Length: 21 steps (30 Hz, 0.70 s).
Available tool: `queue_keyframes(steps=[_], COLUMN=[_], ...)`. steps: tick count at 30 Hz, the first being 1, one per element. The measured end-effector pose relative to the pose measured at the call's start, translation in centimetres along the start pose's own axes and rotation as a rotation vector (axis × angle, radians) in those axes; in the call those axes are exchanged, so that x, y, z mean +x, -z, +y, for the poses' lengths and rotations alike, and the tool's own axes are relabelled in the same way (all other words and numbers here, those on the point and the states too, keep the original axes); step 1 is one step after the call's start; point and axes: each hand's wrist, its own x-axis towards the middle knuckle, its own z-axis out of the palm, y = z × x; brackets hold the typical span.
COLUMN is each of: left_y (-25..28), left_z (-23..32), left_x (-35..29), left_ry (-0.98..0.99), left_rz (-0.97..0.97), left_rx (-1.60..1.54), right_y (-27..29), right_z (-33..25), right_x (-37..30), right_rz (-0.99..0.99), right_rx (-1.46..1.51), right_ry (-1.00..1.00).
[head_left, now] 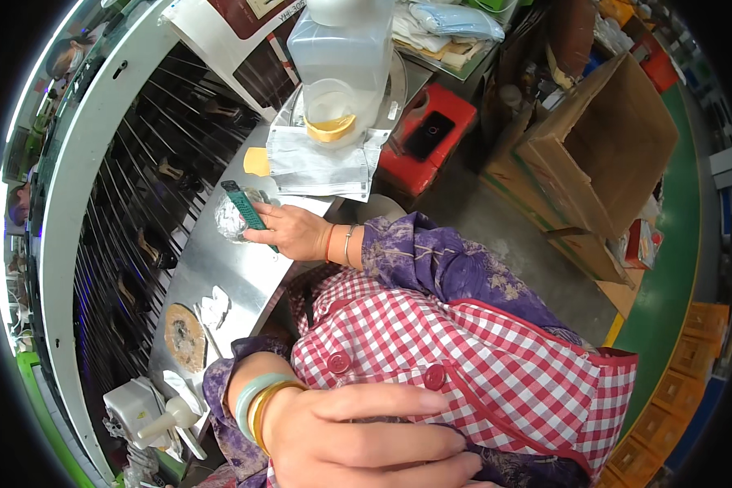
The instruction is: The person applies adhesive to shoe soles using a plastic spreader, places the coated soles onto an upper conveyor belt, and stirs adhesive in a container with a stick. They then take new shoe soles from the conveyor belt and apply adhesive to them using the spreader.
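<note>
My right hand [294, 233] is closed round a narrow green bar-shaped tool [247, 208] with a dark end; its exact kind is unclear. The tool lies over a round, crumpled silver foil piece [230, 221] on the metal bench [252, 272]. Close to the camera, my left hand [366, 431], with green and gold bangles at the wrist, stretches its fingers across in front of the checked apron [455, 350]. Nothing shows in that hand, and its palm side is hidden. A brown round disc [185, 337] and a crumpled white scrap [214, 307] lie further along the bench.
A translucent container [339, 61] stands behind a small cup with a yellow rim [331, 126], near a grey-white cloth [325, 163]. A phone [429, 135] rests on a red box [455, 106]. Cardboard boxes [602, 146] stand at right; a dark rod rack [138, 195] borders the bench.
</note>
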Motion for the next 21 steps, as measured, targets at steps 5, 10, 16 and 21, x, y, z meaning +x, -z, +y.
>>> queue_keyframes(steps=[5, 10, 16, 21], left_y=[-0.7, 0.2, 2.3, 1.3], left_z=[-0.2, -1.4, 0.2, -1.6], left_x=[-2.3, -4.3, -2.3, -6.1], left_ry=[0.183, 0.210, 0.219, 0.474], left_rz=[0.181, 0.121, 0.373, 0.602], left_rx=[-0.276, -0.504, -0.749, -0.346], right_y=[-0.2, 0.3, 0.1, -0.1], right_z=[-0.1, -0.3, -0.7, -0.1], right_x=[-0.3, -0.3, 0.8, 0.9], right_rz=[-0.036, -0.024, -0.086, -0.147], right_rx=[0.029, 0.016, 0.067, 0.121], right_ry=[-0.028, -0.010, -0.015, -0.014])
